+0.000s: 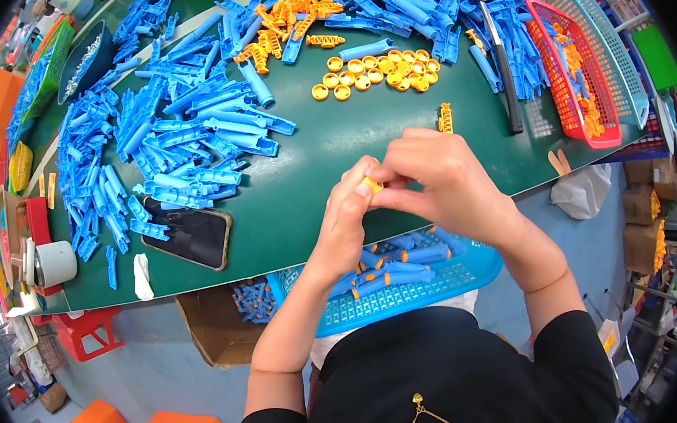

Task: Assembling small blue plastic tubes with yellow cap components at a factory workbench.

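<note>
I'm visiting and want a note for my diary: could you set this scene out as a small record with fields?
Left hand: pinches a small yellow piece
Right hand: fingers at that same piece, grip partly hidden
Surface: green table
Loose parts: blue plastic parts in heaps, round yellow caps in a cluster
Table's left: dark phone
Table's right: red basket
Below table edge: blue basket holding blue tubes

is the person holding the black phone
No, the black phone lies on the green table, while the left hand and right hand meet at a small yellow piece.
</note>
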A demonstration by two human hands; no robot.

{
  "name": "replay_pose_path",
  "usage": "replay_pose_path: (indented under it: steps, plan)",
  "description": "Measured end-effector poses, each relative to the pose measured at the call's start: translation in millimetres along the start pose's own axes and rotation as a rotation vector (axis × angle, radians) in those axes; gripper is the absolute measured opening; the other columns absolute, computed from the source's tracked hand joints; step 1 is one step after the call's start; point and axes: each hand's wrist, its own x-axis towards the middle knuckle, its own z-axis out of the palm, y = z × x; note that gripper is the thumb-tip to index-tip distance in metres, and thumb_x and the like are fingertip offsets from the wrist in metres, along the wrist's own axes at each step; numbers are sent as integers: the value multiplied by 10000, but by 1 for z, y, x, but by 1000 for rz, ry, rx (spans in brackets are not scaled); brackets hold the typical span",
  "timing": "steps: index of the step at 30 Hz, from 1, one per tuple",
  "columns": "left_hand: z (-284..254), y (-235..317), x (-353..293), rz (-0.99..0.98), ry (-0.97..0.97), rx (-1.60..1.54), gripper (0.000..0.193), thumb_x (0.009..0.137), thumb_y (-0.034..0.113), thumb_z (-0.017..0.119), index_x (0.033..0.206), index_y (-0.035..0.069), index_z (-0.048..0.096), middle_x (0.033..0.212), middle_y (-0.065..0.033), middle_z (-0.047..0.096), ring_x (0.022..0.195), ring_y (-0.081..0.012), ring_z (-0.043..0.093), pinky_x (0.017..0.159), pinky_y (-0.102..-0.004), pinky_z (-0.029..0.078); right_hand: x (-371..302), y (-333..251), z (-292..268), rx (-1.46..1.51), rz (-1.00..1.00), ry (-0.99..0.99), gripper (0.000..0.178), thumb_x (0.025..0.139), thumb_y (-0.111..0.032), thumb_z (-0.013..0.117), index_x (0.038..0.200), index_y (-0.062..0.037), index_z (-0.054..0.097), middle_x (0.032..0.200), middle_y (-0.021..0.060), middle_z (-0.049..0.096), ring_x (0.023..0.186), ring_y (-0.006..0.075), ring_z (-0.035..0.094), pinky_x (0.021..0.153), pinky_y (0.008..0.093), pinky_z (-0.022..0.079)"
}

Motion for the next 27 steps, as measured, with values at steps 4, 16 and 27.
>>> replay_pose_path:
  steps: [4, 16, 27]
  plan:
    - [2, -1, 7, 54, 16, 1, 449, 900, 399, 356, 906, -11, 539, 904, -92, 558, 874, -179, 517, 827, -296, 395, -2, 8, 3, 53, 36, 36, 192, 697, -83, 779, 795, -3, 634, 670, 83, 578, 632, 244, 551, 549, 344, 427]
    - [-42, 43, 2, 348, 199, 1112, 214, 867, 90, 550, 1064, 44, 620, 1052, -128, 607, 1009, -307, 521, 936, -379, 391, -16, 11, -16, 215, 208, -253, 222, 800, -219, 734, 918, -32, 710, 802, 86, 685, 762, 206, 660, 661, 318, 498]
    - [-84, 36, 102, 341, 372, 1744, 139, 848, 186, 586, 830, 58, 639, 799, -119, 660, 825, -309, 594, 730, -443, 426, 164, 146, 15, -529, 21, 94, 135, 780, -104, 654, 885, -145, 728, 986, 65, 627, 1025, 284, 551, 820, 398, 519]
